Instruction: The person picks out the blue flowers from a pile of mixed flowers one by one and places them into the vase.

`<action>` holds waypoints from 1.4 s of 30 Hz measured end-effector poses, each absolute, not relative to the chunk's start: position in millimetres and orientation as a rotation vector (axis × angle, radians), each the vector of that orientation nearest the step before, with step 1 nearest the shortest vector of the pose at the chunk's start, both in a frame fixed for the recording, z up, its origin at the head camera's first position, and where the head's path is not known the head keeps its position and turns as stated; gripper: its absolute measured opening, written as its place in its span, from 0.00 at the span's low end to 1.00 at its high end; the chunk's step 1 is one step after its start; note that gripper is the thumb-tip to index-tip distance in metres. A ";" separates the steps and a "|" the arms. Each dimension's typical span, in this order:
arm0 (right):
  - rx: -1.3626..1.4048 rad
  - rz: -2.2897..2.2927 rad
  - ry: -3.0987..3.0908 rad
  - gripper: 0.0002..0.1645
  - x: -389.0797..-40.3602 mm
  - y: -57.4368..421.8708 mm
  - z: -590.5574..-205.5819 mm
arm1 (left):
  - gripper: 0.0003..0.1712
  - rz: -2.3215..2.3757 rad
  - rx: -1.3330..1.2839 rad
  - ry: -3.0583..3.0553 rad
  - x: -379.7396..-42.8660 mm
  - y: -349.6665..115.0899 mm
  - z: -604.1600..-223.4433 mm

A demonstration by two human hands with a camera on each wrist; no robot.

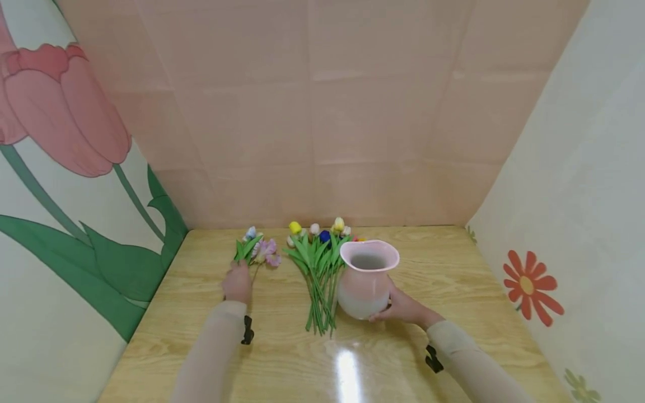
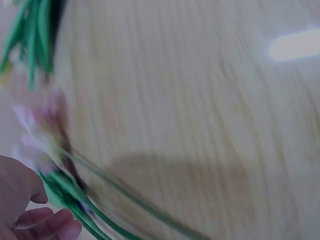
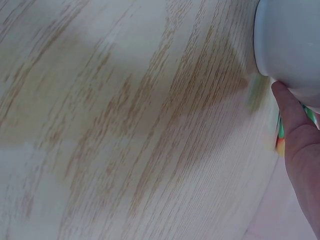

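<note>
A pink-and-white vase (image 1: pixel 364 294) with a wavy, flared rim stands at centre right. My right hand (image 1: pixel 403 305) grips its lower right side, thumb towards me and the other fingers mostly behind it. In the right wrist view, a digit (image 3: pixel 295 117) presses near the foot of the vase (image 3: pixel 292 45). My left hand (image 1: pixel 237 282) reaches over a few artificial flowers at the left, among them a pale purple bloom (image 1: pixel 267 252) and a light blue one (image 1: pixel 250 233). Close by the green stems (image 2: pixel 75 197), its fingers (image 2: pixel 42 225) are loosely bent with a gap before the thumb.
Left of the vase lies a bunch of artificial tulips (image 1: pixel 314 268), yellow, white and dark blue, stems pointing towards me. The wooden table (image 1: pixel 282 369) meets a pink backdrop (image 1: pixel 312 140) behind and flower-printed panels (image 1: pixel 569 184) on both sides.
</note>
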State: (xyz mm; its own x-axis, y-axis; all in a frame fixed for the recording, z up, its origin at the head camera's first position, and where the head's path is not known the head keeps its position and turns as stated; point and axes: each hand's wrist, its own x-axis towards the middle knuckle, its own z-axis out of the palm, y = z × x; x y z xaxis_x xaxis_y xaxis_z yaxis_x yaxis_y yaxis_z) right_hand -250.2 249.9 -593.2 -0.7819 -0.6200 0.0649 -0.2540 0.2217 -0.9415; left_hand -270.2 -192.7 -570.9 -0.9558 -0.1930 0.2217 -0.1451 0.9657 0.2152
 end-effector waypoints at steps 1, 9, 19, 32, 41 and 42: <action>-0.807 -1.581 2.179 0.69 -249.9 250.1 -592.9 | 0.19 -0.270 0.222 -2.863 -271.5 -187.0 -568.8; -0.837 -1.574 2.197 0.69 -248.3 250.9 -592.3 | 0.18 -0.510 0.037 -2.769 -273.2 -127.7 -537.9; -0.802 -1.577 2.193 0.69 -246.4 248.9 -591.4 | 0.10 -0.628 -0.196 -2.968 -259.3 -65.3 -547.1; -0.831 -1.573 2.228 0.68 -248.1 250.2 -595.6 | 0.06 -1.016 -0.104 -3.087 -259.1 -52.1 -572.8; -0.814 -1.579 2.218 0.69 -246.9 249.9 -594.2 | 0.15 -1.147 0.017 -2.963 -261.4 -46.2 -583.6; -0.819 -1.576 2.217 0.69 -247.1 249.8 -594.1 | 0.15 -1.140 0.029 -2.963 -262.2 -46.0 -583.9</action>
